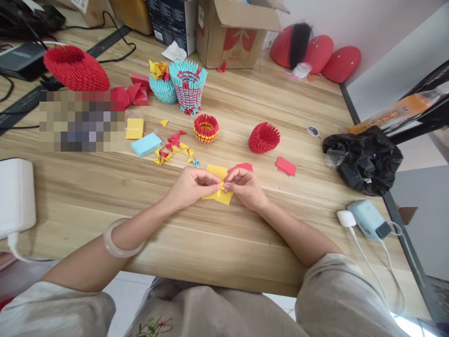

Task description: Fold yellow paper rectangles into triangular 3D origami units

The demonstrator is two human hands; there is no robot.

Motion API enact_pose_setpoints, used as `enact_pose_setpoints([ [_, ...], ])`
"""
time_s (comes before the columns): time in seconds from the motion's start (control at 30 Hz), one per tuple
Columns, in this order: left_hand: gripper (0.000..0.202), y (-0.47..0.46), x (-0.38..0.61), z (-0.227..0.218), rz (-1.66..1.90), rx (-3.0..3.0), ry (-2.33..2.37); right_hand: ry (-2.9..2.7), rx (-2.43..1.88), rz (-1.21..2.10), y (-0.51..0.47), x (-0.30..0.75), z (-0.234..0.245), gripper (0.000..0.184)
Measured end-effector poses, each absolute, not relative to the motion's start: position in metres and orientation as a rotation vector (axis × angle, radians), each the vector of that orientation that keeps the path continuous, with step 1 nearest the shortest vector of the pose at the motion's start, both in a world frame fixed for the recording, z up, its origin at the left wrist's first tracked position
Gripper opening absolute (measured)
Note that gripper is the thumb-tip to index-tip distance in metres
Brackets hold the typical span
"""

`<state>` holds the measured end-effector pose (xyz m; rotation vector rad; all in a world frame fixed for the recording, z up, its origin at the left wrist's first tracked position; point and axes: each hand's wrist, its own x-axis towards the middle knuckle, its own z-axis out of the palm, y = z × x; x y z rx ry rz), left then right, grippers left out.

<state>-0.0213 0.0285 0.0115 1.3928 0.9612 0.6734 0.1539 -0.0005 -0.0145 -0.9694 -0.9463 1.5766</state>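
Observation:
My left hand (196,187) and my right hand (247,187) meet over the table, fingertips pinched on a small folded piece of yellow paper (220,186). Yellow paper slips (223,197) lie spread beneath the fingers. Just behind my right hand are red paper slips (244,167). Several folded yellow and red paper pieces (174,145) are scattered left of my hands, near a stack of light blue paper (146,144) and a yellow paper pad (134,128). Beyond them stand a red-and-yellow paper bowl (206,129) and a red paper bowl (264,138).
A blue-and-red paper vase (189,89) stands at the back beside a blue paper pot (163,89). A large red paper piece (75,69) is at the far left. Cardboard box (231,42), black plastic bag (365,159), light blue charger (368,217) and white adapter (16,196) edge the table.

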Motion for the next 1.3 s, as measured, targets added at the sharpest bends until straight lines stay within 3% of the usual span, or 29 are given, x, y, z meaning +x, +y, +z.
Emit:
enact_pose_setpoints([
  [0.27,0.011,0.019,-0.022,0.015,0.823,1.905,1.026,-1.037,-1.031,1.442,-0.006,0.153,-0.011,0.027],
  [0.5,0.015,0.024,-0.024,0.012,0.821,1.626,0.989,-0.988,-0.881,1.617,0.001,0.158,-0.018,0.023],
  [1.3,0.018,0.025,-0.020,0.015,0.720,1.552,0.867,-1.007,-0.910,1.574,-0.001,0.156,-0.019,0.014],
])
